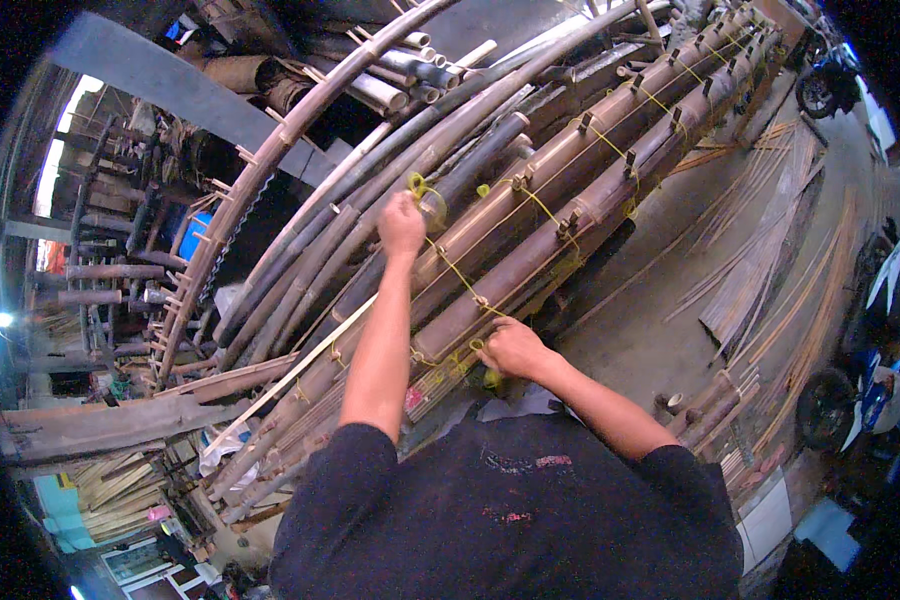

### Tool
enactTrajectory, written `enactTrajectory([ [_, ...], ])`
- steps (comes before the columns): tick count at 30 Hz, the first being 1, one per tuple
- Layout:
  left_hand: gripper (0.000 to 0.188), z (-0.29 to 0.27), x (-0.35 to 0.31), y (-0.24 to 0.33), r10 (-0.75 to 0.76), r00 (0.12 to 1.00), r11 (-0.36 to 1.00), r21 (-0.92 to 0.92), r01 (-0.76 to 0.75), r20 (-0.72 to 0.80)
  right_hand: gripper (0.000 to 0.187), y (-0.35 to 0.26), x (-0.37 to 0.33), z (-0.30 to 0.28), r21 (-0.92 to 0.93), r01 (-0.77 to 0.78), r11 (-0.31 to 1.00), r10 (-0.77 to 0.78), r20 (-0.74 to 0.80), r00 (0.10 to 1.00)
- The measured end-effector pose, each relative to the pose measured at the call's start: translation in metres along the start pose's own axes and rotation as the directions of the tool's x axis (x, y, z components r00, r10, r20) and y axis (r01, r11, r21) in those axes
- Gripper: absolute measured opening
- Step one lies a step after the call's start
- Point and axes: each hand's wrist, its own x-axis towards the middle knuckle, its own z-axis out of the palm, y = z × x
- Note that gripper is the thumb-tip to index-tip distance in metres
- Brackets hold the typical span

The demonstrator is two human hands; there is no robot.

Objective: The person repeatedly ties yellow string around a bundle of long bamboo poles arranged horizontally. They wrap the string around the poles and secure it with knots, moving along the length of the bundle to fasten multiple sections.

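Note:
Two long brown bamboo poles (pixel 505 290) lie side by side, running from in front of me toward the far right. My left hand (pixel 402 228) is raised over the far pole, closed on yellow string (pixel 419 185) that loops above the fist. At the near pole's lower side my right hand (pixel 515 350) is closed on another part of the string, with a small loop by the fingertips. Between the hands, a taut stretch of string (pixel 455 270) crosses both poles. Dark pegs (pixel 567 222) stand along the poles, with more string tied across farther up.
Many loose bamboo poles (pixel 370 165) are heaped to the left, beneath a curved bamboo rail with short pegs (pixel 232 205). Split bamboo strips (pixel 770 250) lie on the floor at right. Motorbikes (pixel 825 410) stand along the right edge. A blue container (pixel 194 236) is behind the rail.

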Motion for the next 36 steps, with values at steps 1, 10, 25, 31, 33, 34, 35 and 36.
enactTrajectory([
  [1, 0.029, 0.017, -0.014, -0.045, -0.131, 0.99, 0.968, 0.225, 0.115, 0.058, 0.026, -0.011, 0.003, 0.003, -0.023, 0.002, 1.0, -0.003, -0.042, 0.999],
  [10, 0.034, -0.123, -0.076, -0.045, -0.189, 0.889, 0.936, 0.35, 0.034, 0.417, 0.032, -0.105, 0.027, 0.048, 0.873, -0.09, -0.479, 0.295, 0.256, 0.921],
  [25, 0.039, -0.143, -0.168, -0.062, -0.209, 0.845, 0.975, 0.169, 0.143, 0.492, 0.055, -0.082, 0.195, -0.036, 0.182, -0.219, 0.959, 0.269, -0.324, 0.907],
  [31, 0.038, -0.138, -0.179, -0.072, -0.224, 0.899, 0.975, 0.081, 0.209, 0.375, 0.038, -0.132, 0.057, -0.081, 0.58, 0.114, 0.806, -0.223, 0.118, 0.968],
  [33, 0.035, -0.141, -0.17, -0.054, -0.16, 0.909, 0.987, 0.051, 0.152, 0.385, 0.042, -0.104, 0.04, 0.036, 0.323, 0.216, 0.922, -0.163, -0.184, 0.969],
  [34, 0.034, -0.139, -0.17, -0.061, -0.084, 0.934, 0.993, -0.046, 0.106, 0.347, 0.041, -0.108, 0.045, 0.062, 0.406, 0.278, 0.871, -0.143, -0.333, 0.932],
  [35, 0.033, -0.143, -0.166, -0.055, -0.015, 0.955, 0.989, -0.136, 0.058, 0.297, 0.041, -0.116, 0.053, 0.065, 0.471, 0.357, 0.806, -0.11, -0.473, 0.874],
  [36, 0.03, -0.138, -0.152, -0.049, 0.057, 0.969, 0.914, -0.402, 0.046, 0.239, 0.039, -0.111, 0.056, 0.064, 0.535, 0.269, 0.801, -0.064, -0.37, 0.927],
])
